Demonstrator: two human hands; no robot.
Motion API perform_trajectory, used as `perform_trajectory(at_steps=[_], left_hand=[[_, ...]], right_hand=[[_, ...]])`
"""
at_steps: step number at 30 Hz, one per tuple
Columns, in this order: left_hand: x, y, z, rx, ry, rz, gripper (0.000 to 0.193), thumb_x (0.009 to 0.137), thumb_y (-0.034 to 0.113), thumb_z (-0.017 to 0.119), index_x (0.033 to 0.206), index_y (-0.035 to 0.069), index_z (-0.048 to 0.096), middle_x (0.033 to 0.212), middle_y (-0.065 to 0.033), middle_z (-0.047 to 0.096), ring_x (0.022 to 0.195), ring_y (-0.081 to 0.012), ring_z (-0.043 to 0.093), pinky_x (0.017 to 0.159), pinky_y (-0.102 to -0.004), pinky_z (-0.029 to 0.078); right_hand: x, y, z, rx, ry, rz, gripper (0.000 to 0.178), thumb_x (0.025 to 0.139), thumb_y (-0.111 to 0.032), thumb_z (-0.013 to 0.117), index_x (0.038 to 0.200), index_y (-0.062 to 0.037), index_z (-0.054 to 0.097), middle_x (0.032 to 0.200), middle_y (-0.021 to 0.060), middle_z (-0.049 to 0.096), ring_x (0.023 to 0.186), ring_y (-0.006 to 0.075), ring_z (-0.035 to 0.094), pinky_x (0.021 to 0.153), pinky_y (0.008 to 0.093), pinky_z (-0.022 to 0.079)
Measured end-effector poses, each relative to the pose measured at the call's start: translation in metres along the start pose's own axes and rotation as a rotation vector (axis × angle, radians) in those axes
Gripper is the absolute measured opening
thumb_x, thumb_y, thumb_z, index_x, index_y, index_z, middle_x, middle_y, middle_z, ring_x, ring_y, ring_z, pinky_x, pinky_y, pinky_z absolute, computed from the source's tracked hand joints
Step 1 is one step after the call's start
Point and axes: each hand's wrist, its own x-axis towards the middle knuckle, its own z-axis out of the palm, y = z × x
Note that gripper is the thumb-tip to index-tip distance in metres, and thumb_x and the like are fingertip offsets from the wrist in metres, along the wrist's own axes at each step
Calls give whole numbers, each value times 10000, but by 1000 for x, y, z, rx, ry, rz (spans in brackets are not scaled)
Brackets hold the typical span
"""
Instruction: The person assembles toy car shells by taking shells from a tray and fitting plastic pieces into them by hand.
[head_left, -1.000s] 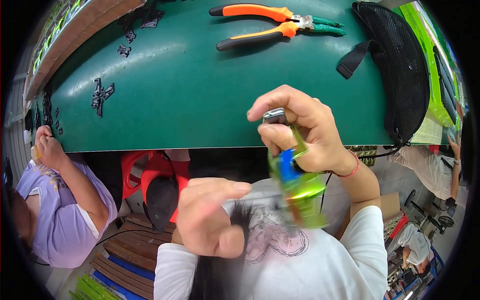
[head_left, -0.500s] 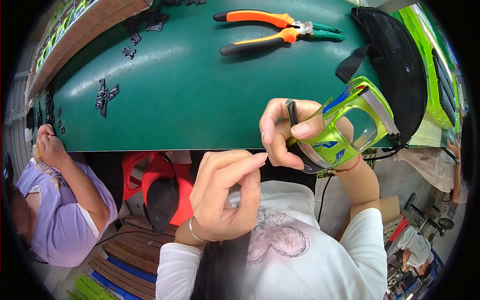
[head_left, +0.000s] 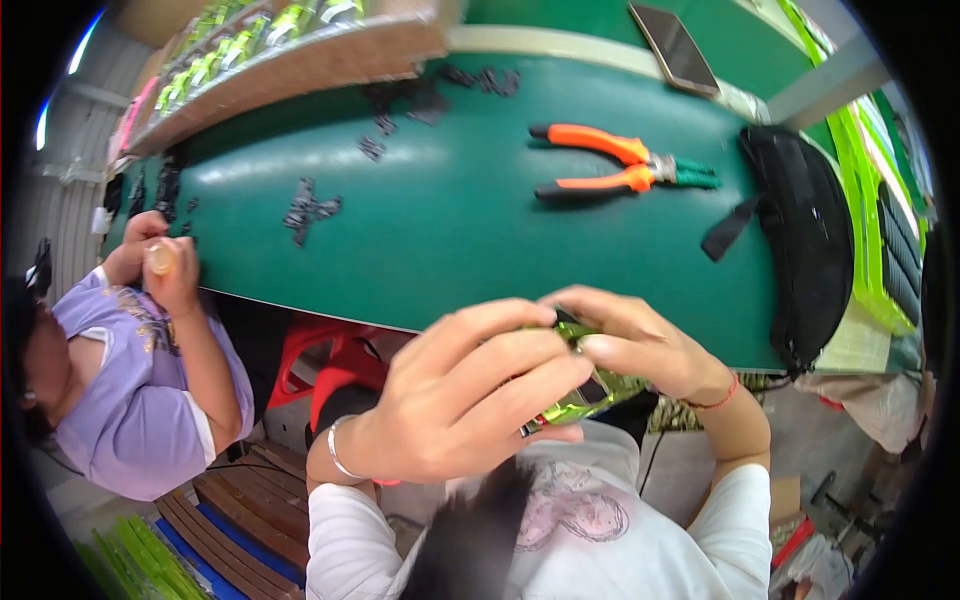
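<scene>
Close to my body, just in front of the table's near edge, both my hands hold a shiny lime-green plastic frame [head_left: 585,402]. Fingers of my left hand [head_left: 465,390] curl over it and hide most of it. From the other side my right hand [head_left: 650,345] pinches its upper part between thumb and fingers. A small dark part shows between the fingertips, too covered to name. Farther off on the green table [head_left: 430,220] lie pliers [head_left: 630,166] with orange-and-black handles and green-covered jaws.
At the right lies a black pouch [head_left: 810,250] with a strap. Small black plastic pieces [head_left: 310,208] are scattered at left and back. A cardboard box [head_left: 290,75] holds green items; a phone [head_left: 675,48] lies at the back. A co-worker in purple [head_left: 150,400] sits at left.
My left hand has moved right onto the green frame, which has tilted and come lower between both hands. The view has shifted, showing more of the table's back. The co-worker's hands are closer together.
</scene>
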Motion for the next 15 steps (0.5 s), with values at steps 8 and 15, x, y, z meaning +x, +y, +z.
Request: perform_trajectory(at_steps=[8, 15], left_hand=[[2, -16, -35, 5, 45, -126, 446, 658, 295, 986, 938, 85, 710, 875, -16, 710, 841, -269, 581, 725, -369, 488], [104, -112, -71, 623, 580, 111, 346, 773, 162, 944, 944, 10, 685, 843, -81, 681, 807, -241, 627, 733, -335, 530]], right_hand=[[18, -3, -14, -366, -52, -248, 709, 926, -474, 792, 1430, -39, 546, 1417, 104, 488, 1298, 222, 495, 1079, 375, 422], [39, -12, -29, -628, 489, -680, 464, 951, -105, 733, 1381, -46, 569, 1410, 105, 539, 1210, 199, 564, 979, 328, 474]])
